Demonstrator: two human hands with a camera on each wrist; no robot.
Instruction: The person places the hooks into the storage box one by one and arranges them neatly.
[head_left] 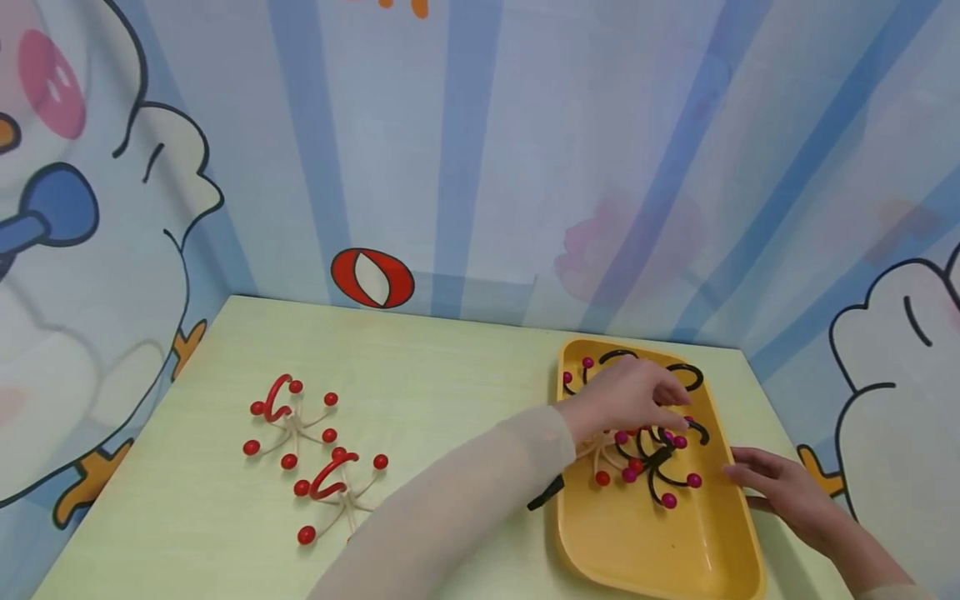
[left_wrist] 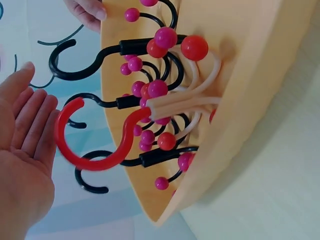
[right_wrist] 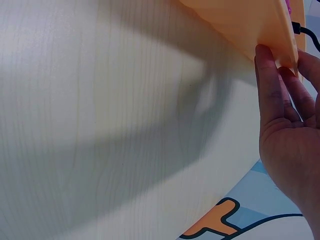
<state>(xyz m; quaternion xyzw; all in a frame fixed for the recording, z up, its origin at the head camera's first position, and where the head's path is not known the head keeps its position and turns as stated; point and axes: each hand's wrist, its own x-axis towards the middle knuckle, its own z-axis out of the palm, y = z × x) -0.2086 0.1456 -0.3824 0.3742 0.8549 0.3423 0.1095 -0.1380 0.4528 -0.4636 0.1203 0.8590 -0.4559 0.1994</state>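
Note:
Over the yellow tray (head_left: 637, 550) hovers my left hand (head_left: 626, 396), its fingers loosely extended and apart from what lies below. In the left wrist view the palm of the left hand (left_wrist: 25, 150) faces the hooks with nothing held. The tray holds several ball-tipped head massagers by their look: black ones (head_left: 658, 456) with magenta balls, and one with a red hook (left_wrist: 90, 164), beige legs and red balls. At the tray's right side, my right hand (head_left: 787, 492) grips the rim, thumb above and fingers against the outer wall, plainer in the right wrist view.
Two more red-hooked massagers, one farther back (head_left: 292, 422) and one nearer (head_left: 345, 498), stand on the pale wooden table (head_left: 450, 367) at left. My left forearm partly covers the nearer one. A cartoon-printed backdrop (head_left: 405, 150) rises behind and beside the table.

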